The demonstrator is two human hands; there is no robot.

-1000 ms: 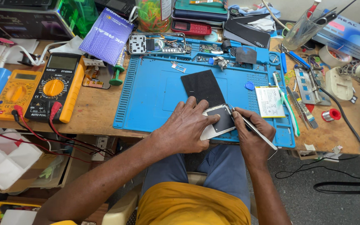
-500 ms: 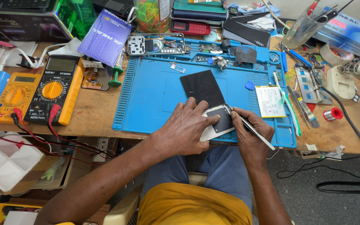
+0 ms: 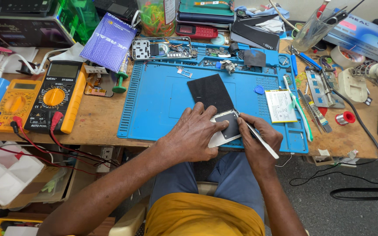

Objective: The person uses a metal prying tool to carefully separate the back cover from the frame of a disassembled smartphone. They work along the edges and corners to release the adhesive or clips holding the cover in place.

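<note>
Your left hand (image 3: 195, 136) lies flat with its fingers spread over a small phone (image 3: 224, 129), pressing it down at the near edge of the blue work mat (image 3: 162, 100). The phone's pale frame and dark panel show between your two hands. Your right hand (image 3: 259, 139) is curled around a thin metal tool (image 3: 263, 142), pinching it like a pen, with the tip set against the phone's right edge. Just beyond the phone a black rectangular pad (image 3: 208, 91) lies tilted on the mat. To the right of it sits a white battery (image 3: 281, 105), beside a pale green toothbrush (image 3: 300, 114). An opened phone body (image 3: 161, 48) rests at the mat's far edge. On the wooden counter (image 3: 97, 118) to your left, two multimeters (image 3: 57, 96) lie side by side, red leads trailing off the near edge.
</note>
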